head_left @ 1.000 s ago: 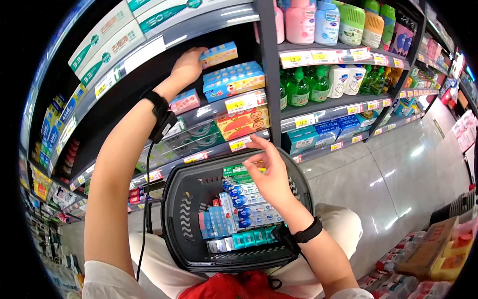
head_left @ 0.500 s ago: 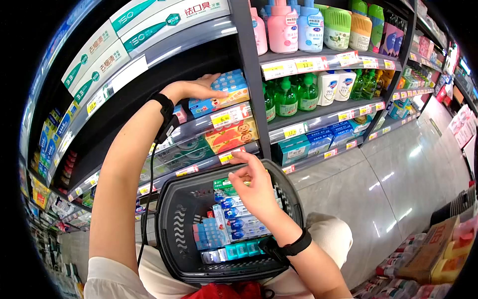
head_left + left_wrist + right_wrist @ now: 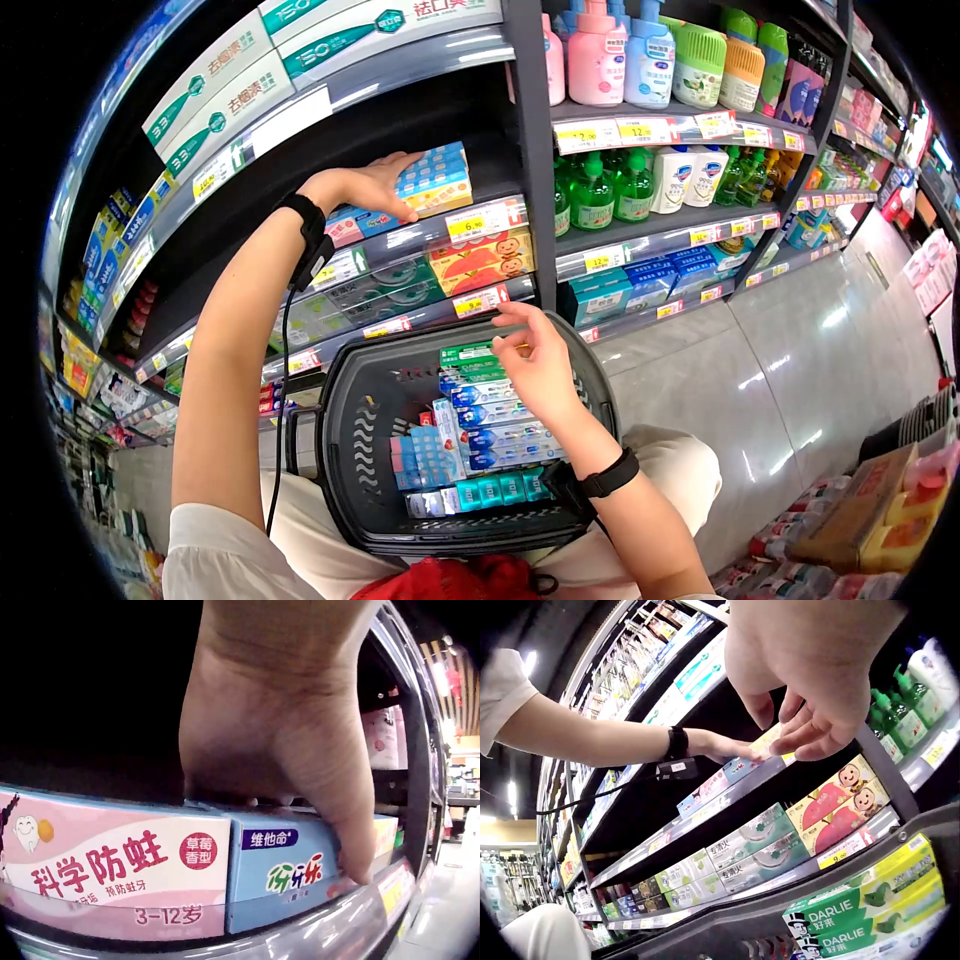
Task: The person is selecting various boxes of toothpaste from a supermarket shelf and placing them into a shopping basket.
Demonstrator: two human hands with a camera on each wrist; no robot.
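My left hand (image 3: 385,190) reaches into the middle shelf and grips a blue children's toothpaste box (image 3: 432,178) on top of a stack. In the left wrist view the left hand (image 3: 277,727) lies over that blue box (image 3: 289,874), thumb down its front face, with a pink box (image 3: 112,870) beside it. My right hand (image 3: 535,365) hovers over the dark basket (image 3: 340,420) on my lap, fingers loosely curled and holding nothing, just above a green Darlie box (image 3: 468,355). In the right wrist view the right hand (image 3: 810,682) shows fingertips near the thumb above the Darlie box (image 3: 862,907).
Several toothpaste boxes (image 3: 490,415) lie in rows in the basket. Orange baby-face boxes (image 3: 480,260) fill the shelf below the stack. Green bottles (image 3: 595,195) and pink pump bottles (image 3: 600,50) stand in the right bay. The tiled aisle floor (image 3: 800,340) runs to the right.
The left hand brought a box down from higher up onto the blue stack and now holds it at the shelf front. The right hand has stayed over the basket.
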